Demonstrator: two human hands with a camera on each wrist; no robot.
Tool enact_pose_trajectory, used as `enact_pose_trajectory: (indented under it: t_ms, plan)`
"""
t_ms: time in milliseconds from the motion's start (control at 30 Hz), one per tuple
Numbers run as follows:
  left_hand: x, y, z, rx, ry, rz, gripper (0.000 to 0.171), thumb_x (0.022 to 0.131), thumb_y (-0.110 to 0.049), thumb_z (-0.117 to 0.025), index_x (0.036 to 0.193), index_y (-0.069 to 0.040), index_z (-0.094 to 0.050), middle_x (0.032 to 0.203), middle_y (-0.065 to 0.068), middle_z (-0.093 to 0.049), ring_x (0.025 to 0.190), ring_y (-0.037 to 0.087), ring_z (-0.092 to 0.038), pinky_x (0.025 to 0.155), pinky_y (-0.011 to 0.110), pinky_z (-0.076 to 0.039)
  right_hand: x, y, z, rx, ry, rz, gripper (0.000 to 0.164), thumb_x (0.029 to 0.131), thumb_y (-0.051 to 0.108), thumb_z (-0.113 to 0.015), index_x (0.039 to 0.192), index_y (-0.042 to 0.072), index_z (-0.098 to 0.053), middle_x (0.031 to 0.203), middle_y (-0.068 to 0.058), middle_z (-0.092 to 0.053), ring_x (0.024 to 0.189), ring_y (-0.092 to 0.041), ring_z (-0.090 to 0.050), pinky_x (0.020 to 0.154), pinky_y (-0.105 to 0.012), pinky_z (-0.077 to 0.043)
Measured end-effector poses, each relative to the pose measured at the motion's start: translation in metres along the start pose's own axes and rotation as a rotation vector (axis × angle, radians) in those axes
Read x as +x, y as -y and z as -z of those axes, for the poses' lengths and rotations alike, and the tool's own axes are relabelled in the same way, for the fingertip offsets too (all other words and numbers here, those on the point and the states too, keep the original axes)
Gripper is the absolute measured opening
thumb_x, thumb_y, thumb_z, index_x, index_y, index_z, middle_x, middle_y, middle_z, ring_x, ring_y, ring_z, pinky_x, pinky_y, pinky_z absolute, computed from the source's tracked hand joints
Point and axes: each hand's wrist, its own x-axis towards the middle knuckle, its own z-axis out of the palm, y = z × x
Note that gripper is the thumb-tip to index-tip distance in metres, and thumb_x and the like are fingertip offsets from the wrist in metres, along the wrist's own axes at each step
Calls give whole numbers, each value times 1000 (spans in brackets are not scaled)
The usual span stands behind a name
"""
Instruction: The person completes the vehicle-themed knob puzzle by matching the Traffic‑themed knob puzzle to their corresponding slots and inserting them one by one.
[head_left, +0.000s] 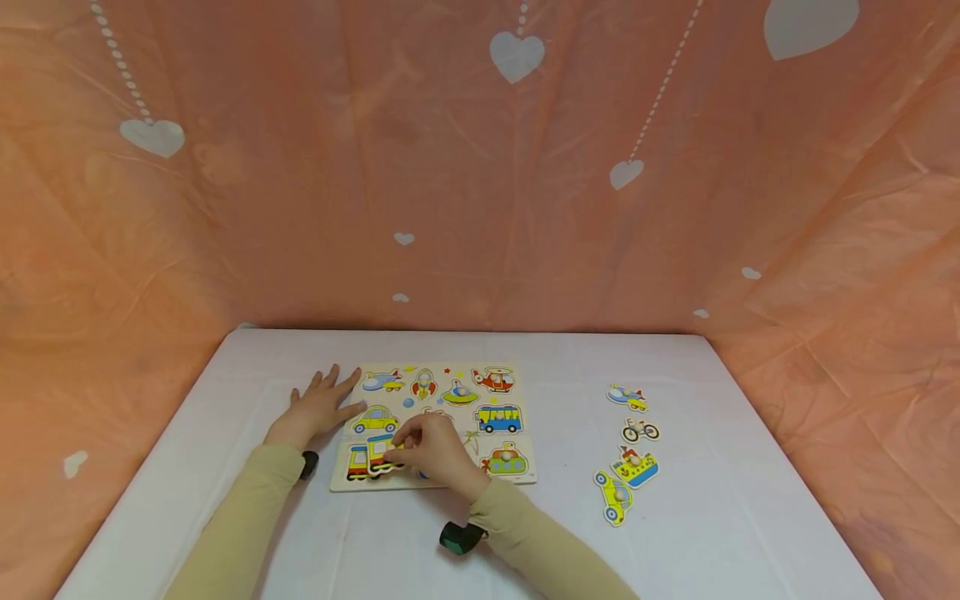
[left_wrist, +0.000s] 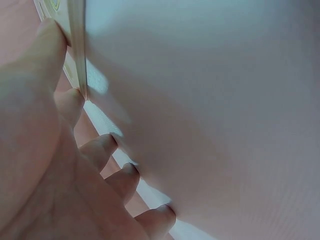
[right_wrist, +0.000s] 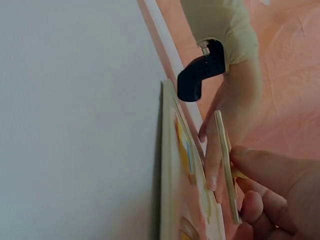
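Observation:
A wooden puzzle board [head_left: 337,479] with pictures of vehicles lies on the white table. My right hand [head_left: 438,450] pinches a train puzzle piece [head_left: 379,452] just over the board's lower left, partly covering the printed train picture. Seen edge-on in the right wrist view, the train piece [right_wrist: 226,165] is tilted and apart from the board. With fingers spread, my left hand [head_left: 309,414] rests at the board's left edge. Its thumb [left_wrist: 47,45] and index finger touch the board, while the other fingertips press on the table. My right hand hides part of the board's middle and bottom.
To the right of the board lie loose pieces: a plane [head_left: 627,397], a bicycle [head_left: 640,431], a ship [head_left: 637,468] and a yellow car [head_left: 615,498]. A bus piece [head_left: 498,418] and a helicopter piece [head_left: 493,380] sit in the board. A pink curtain [head_left: 465,192] surrounds the table.

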Motion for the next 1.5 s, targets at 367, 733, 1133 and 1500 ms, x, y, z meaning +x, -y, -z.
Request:
enact_pose_trajectory:
  t_ms: [367, 733, 1133, 1500]
  plan:
    - [-1, 1, 0, 8, -6, -13, 76, 93, -46, -58, 151, -9, -26, 152, 33, -9, 136, 56, -3, 100, 76, -3, 4, -3, -19, -91, -35, -34, 16, 73, 21, -85, 75, 12, -72, 57, 12, -51, 54, 1, -45, 51, -16, -37]
    - [-2, 2, 0, 12, -8, -15, 77, 92, -47, -57, 150, -8, -26, 151, 33, -9, 136, 56, -4, 99, 76, -4, 6, 1, -33, -201, -78, -79, 16, 73, 28, -84, 73, 17, -72, 54, 14, -49, 55, 1, -44, 55, -16, -34]
    - [-1, 1, 1, 9, -10, -15, 76, 93, -47, -57, 151, -9, -26, 152, 33, -9, 136, 56, -3, 100, 76, -3, 8, 2, -40, -294, -124, -56, 18, 72, 33, -84, 70, 20, -71, 52, 18, -46, 60, 1, -42, 62, -17, -33]
    - [-1, 4, 0, -3, -8, -25, 76, 93, -47, -56, 151, -9, -24, 152, 33, -7, 136, 56, -2, 100, 76, -2, 9, 4, -40, -293, -116, -38, 19, 71, 35, -85, 70, 20, -72, 51, 19, -46, 61, 1, -42, 66, -17, -33]
